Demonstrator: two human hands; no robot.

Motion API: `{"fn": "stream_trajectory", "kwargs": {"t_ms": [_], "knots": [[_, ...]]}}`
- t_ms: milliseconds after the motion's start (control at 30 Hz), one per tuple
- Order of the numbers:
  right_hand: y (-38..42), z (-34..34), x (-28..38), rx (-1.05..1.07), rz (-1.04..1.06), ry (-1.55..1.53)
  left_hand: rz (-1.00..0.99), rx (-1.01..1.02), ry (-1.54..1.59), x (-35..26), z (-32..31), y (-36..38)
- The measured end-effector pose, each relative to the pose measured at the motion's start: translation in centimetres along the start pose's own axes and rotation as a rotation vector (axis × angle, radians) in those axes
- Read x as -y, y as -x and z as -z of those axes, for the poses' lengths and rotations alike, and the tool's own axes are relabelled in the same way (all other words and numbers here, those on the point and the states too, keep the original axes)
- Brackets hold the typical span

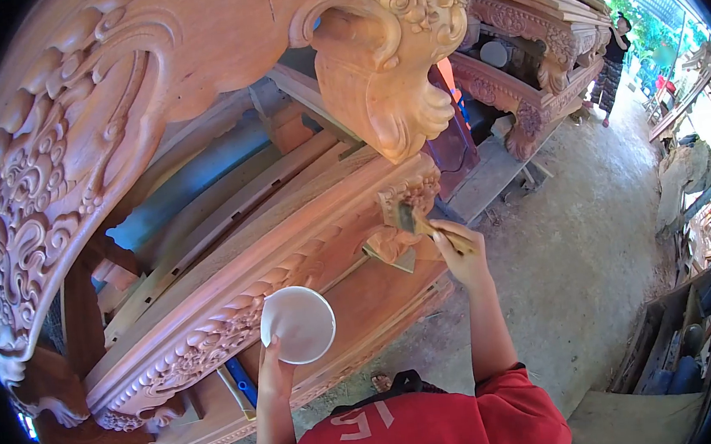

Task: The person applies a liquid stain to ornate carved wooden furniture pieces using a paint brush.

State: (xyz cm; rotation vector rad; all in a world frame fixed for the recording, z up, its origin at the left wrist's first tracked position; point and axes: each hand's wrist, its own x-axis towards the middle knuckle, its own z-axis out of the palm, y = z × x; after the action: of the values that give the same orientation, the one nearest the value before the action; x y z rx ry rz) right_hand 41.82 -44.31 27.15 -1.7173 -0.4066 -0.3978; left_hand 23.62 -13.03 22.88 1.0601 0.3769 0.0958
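Observation:
In my right hand (463, 255) is a paintbrush (430, 222), held by its wooden handle with the fingers closed round it. Its bristles meet the carved corner (404, 196) of a long reddish wooden furniture frame (266, 264). My left hand (275, 368) grips a white bowl (299, 325) by its side, in front of the frame's carved front edge. The bowl's inside looks pale; I cannot make out what it contains. Above, a larger carved wooden piece (229, 30) with a scrolled leg (386, 92) rests over the frame.
More carved furniture (518, 55) is stacked at the back right, where a person (616, 55) stands. A blue tool (241, 382) lies low on the left. Wooden scraps and a crate (670, 338) line the right side of the concrete floor (576, 228).

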Motion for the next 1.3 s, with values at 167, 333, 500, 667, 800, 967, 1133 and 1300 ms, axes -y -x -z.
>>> {"fn": "stream_trajectory", "kwargs": {"t_ms": [167, 333, 500, 667, 800, 967, 1133, 1300], "knots": [[-0.8, 1.7, -2.5, -0.269, -0.094, -0.282, -0.053, 0.033, 0.032, 0.3, 0.7, 0.3], [1.5, 0.5, -14.7, -0.625, -0.554, -0.957, -0.031, 0.006, 0.109, 0.5, 1.0, 0.6], [4.1, -0.1, -16.7, -0.655, -0.715, -0.456, 0.021, -0.012, 0.094, 1.4, 2.2, 0.5], [-0.4, -0.2, -13.6, -0.610, -0.479, -0.174, 0.076, -0.015, 0.140, 1.0, 0.5, 0.9], [-3.3, 0.0, -5.8, -0.629, -0.341, -0.367, 0.082, 0.016, 0.081, 2.5, 0.9, 0.1], [-1.7, -0.5, -6.7, -0.716, -0.284, -1.064, 0.079, 0.059, 0.042, 3.4, 0.6, -0.3], [4.0, -2.2, -12.5, -0.651, -0.643, -0.750, 0.121, -0.017, 0.099, 2.9, 0.1, -0.9], [3.2, -3.7, -11.3, -0.719, -0.536, -0.338, 0.108, 0.018, 0.038, 3.0, 1.0, -2.8]]}}
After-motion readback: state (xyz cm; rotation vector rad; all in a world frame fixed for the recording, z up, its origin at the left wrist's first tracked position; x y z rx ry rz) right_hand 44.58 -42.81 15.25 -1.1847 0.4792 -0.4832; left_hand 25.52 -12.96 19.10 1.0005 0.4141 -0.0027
